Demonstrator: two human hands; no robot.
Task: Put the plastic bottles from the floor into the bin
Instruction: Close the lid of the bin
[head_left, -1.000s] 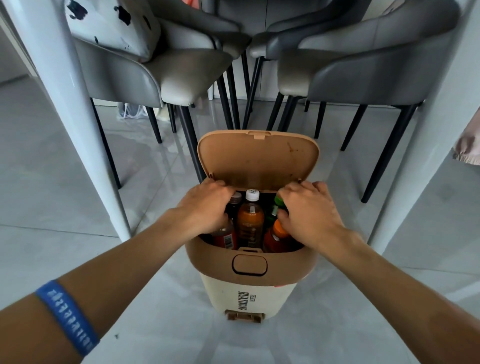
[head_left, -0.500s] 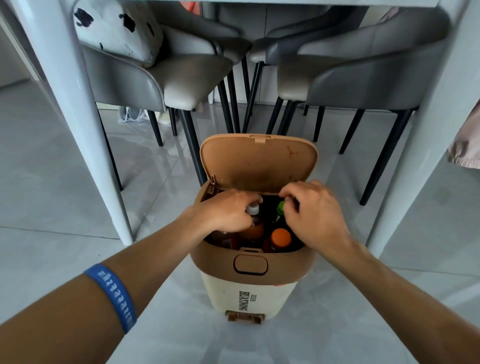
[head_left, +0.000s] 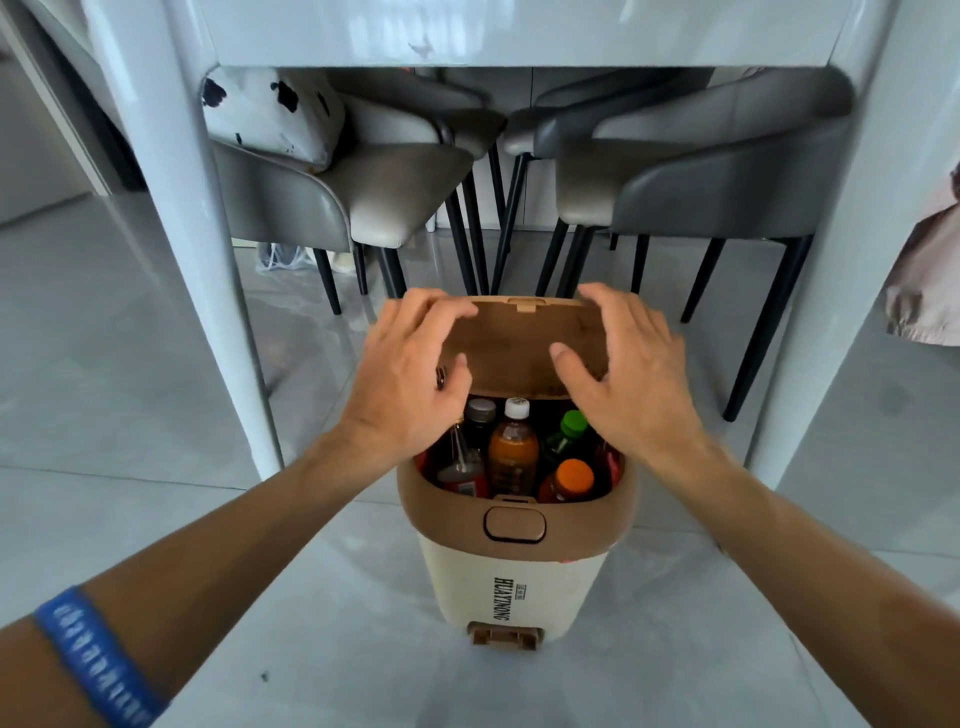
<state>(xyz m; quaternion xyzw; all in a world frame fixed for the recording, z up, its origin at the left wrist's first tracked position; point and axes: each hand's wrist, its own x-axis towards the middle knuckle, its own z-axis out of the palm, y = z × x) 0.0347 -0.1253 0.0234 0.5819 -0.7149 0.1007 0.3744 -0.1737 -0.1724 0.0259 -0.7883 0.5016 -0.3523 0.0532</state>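
A cream pedal bin (head_left: 511, 592) with a brown rim stands on the floor in front of me. Its brown lid (head_left: 519, 343) is raised. Several plastic bottles stand upright inside: one with orange drink and a white cap (head_left: 513, 452), one with a green cap (head_left: 571, 428), one with an orange cap (head_left: 571, 478) and a dark one with a grey cap (head_left: 478, 415). My left hand (head_left: 410, 374) is at the lid's left edge, fingers spread over its top. My right hand (head_left: 628, 374) is at the lid's right edge in the same way. Neither hand holds a bottle.
A white table spans above the bin, with a leg on the left (head_left: 208, 260) and one on the right (head_left: 831, 260). Grey chairs (head_left: 395, 197) with black legs stand behind the bin. A spotted cushion (head_left: 270, 114) lies on the left chair. Grey tiled floor surrounds the bin.
Both hands have come up out of the bin, away from the bottles, and now lie at the two sides of the raised lid. The view has risen slightly.
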